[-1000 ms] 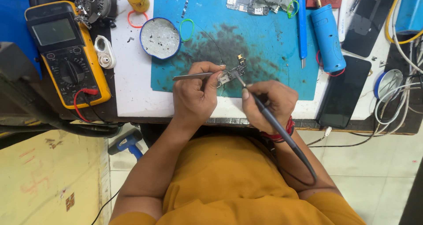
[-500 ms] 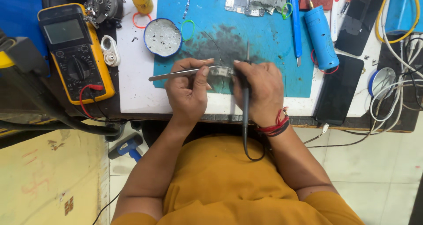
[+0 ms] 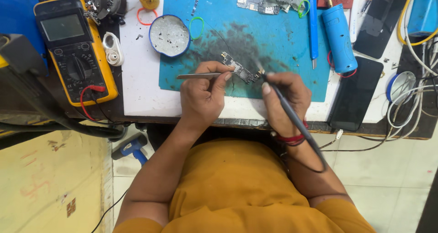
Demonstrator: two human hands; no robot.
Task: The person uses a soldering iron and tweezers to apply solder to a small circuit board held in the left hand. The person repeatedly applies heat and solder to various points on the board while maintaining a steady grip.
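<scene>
A blue work mat [image 3: 283, 46], smudged dark at its centre, lies on a white bench top [image 3: 137, 87]. A yellow multimeter [image 3: 75, 50] with a black dial and red lead sits beside a blue-rimmed round tin [image 3: 169, 35]. Silver tweezers [image 3: 200, 75] and a grey iron handle [image 3: 292, 114] meet at a small circuit board [image 3: 242, 69], seemingly dark with gold flecks. A blue cylinder [image 3: 340, 37], green band [image 3: 197, 28], orange shirt [image 3: 242, 187] and red wrist threads [image 3: 288, 138] complete the palette.

Yellow multimeter [image 3: 73, 50], blue cylinder [image 3: 339, 38]
</scene>
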